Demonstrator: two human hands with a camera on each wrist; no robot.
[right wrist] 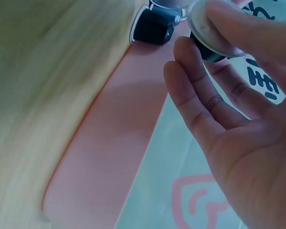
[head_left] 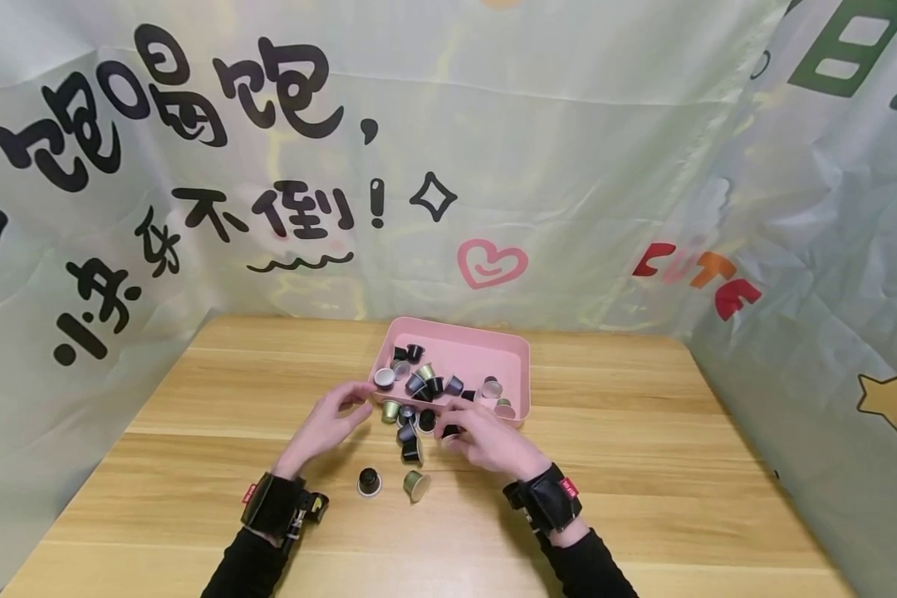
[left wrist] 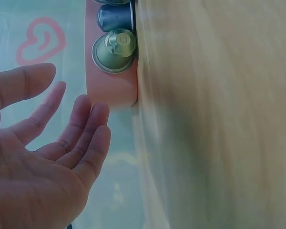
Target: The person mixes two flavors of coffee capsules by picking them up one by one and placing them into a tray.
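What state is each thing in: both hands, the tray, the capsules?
Left hand: empty, fingers relaxed
Right hand: pinching a black capsule
Pink tray: open side up, partly filled
Nearest black capsule: standing on its rim
Nearest green capsule: on its side
Other capsules: some in the tray, some bunched in front

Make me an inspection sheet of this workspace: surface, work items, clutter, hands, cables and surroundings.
Surface: wood-grain table.
Work items: pink tray holding assorted small capsules; more lie just in front, with a black capsule and a green capsule nearest the person.
Clutter: nothing seen.
Hands: left hand relaxed and empty by the tray's near-left corner, contact unclear; right hand pinches a dark, pale-lidded capsule.
Cables: nothing seen.
Surroundings: pale printed curtains behind and at both sides.
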